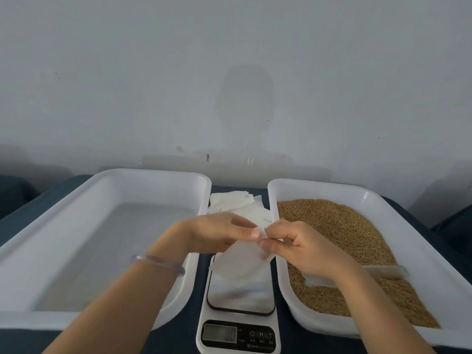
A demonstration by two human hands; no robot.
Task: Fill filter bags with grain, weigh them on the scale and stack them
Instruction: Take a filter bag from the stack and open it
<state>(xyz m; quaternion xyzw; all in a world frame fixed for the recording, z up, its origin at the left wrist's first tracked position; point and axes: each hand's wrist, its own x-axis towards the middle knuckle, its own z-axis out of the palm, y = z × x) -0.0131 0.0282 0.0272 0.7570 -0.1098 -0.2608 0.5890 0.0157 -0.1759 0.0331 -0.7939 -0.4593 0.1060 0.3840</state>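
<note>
Both hands are pinching the top edge of a thin white paper filter bag (242, 261): the left hand (219, 233) and the right hand (301, 249) are meeting above a white digital scale with a shiny plate (238, 300). The bag is hanging over that plate. At the scale's three o'clock, a white plastic tray (319, 186) is holding golden-brown grain (339, 226). At nine a second white tray (153, 172) is sitting, and at twelve a pile of white bags (235, 200).
</note>
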